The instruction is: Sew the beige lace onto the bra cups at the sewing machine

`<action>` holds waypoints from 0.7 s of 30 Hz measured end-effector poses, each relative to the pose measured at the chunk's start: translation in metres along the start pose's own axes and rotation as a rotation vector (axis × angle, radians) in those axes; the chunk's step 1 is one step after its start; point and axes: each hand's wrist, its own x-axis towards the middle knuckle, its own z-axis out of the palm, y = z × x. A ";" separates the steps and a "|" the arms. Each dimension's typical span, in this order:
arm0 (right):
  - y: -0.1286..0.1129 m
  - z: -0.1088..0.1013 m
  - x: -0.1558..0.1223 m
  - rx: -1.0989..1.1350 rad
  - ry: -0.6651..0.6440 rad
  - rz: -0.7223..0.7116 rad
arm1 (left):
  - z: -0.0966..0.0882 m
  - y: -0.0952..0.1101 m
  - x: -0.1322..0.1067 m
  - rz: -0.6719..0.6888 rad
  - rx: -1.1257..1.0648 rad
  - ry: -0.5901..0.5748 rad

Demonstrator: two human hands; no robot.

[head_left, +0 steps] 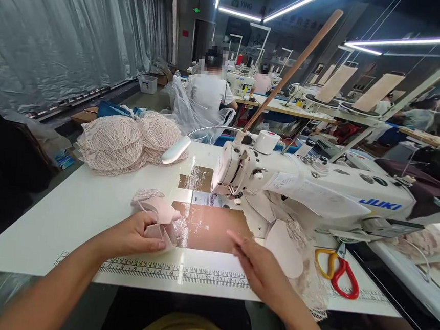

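Note:
My left hand (137, 235) is closed on a small pink lace bra piece (156, 212), holding it on the white table (65, 218) just left of the needle area. My right hand (259, 263) lies flat with fingers stretched out, holding nothing, near a pale padded cup (285, 248) and loose lace (309, 286). The white JUKI sewing machine (310, 186) stands right behind both hands, with shiny taped brown patches (207, 225) on the table under its head.
A heap of pink lace cups (125, 141) sits at the table's far left. Red and yellow scissors (339, 270) lie to the right. A gooseneck lamp (177, 150) hangs over the table. A ruler strip (175, 272) runs along the front edge. Other people sit at machines behind.

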 end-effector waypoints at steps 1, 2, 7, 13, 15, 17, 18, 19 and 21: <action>-0.016 0.005 0.005 0.102 -0.029 -0.009 | 0.002 0.001 0.002 -0.003 0.038 -0.059; -0.030 0.010 0.012 0.198 -0.070 -0.026 | 0.003 0.001 0.003 -0.007 0.089 -0.124; -0.055 0.037 0.052 0.526 -0.152 0.056 | 0.013 0.009 0.002 -0.012 0.199 -0.233; -0.052 0.055 0.078 0.866 -0.268 0.020 | 0.018 0.014 -0.008 -0.004 0.274 -0.145; -0.054 0.058 0.079 0.888 -0.281 0.029 | 0.020 0.013 -0.010 0.016 0.285 -0.083; -0.055 0.061 0.079 0.873 -0.281 0.038 | 0.021 0.013 -0.012 0.031 0.309 -0.042; -0.056 0.062 0.079 0.873 -0.279 0.043 | 0.022 0.014 -0.013 0.029 0.335 -0.034; -0.057 0.063 0.079 0.886 -0.276 0.046 | 0.024 0.015 -0.013 0.021 0.364 -0.035; -0.057 0.065 0.078 0.963 -0.276 0.058 | 0.026 0.020 -0.015 0.009 0.423 -0.052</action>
